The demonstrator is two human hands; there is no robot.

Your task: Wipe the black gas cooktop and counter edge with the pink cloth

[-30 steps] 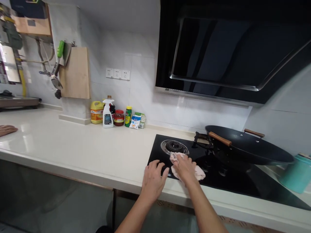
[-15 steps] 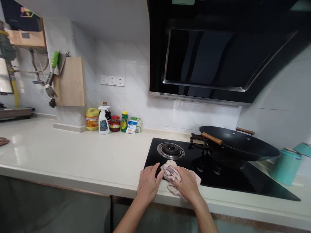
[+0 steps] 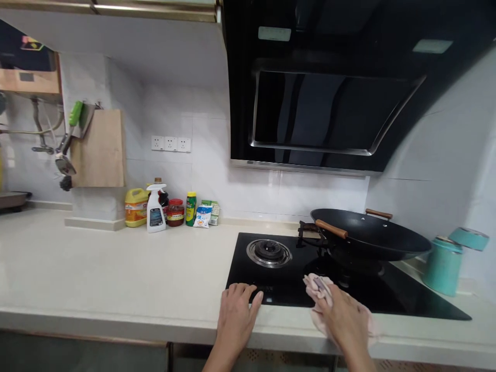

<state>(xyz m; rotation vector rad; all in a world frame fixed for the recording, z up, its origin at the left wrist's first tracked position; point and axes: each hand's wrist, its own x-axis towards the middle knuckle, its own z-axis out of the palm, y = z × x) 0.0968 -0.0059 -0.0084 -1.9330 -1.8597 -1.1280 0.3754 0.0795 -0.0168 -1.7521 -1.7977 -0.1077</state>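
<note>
My right hand [image 3: 346, 316] is closed on a crumpled pale pink cloth [image 3: 318, 289], pressed against the front edge of the black glass gas stove [image 3: 284, 295]. Part of the cloth hangs past the glass onto the white counter. My left hand [image 3: 237, 311] rests at the stove's front left corner with its fingers stretched out, holding nothing. Behind it is the left burner [image 3: 269, 252], which has no pan on it. A large black wok [image 3: 382, 237] with wooden handles sits over the right burner.
A teal canister [image 3: 443, 266] with its lid tipped open stands right of the stove. Along the back wall are a yellow jug [image 3: 136, 207], a white spray bottle [image 3: 155, 212], a red-lidded jar [image 3: 175, 213] and a green bottle [image 3: 190, 209]. The black range hood [image 3: 310, 113] overhangs the stove.
My right hand has slid right along the stove's front with the cloth, away from my left hand. My left hand stays near the corner. The view has tilted up slightly.
</note>
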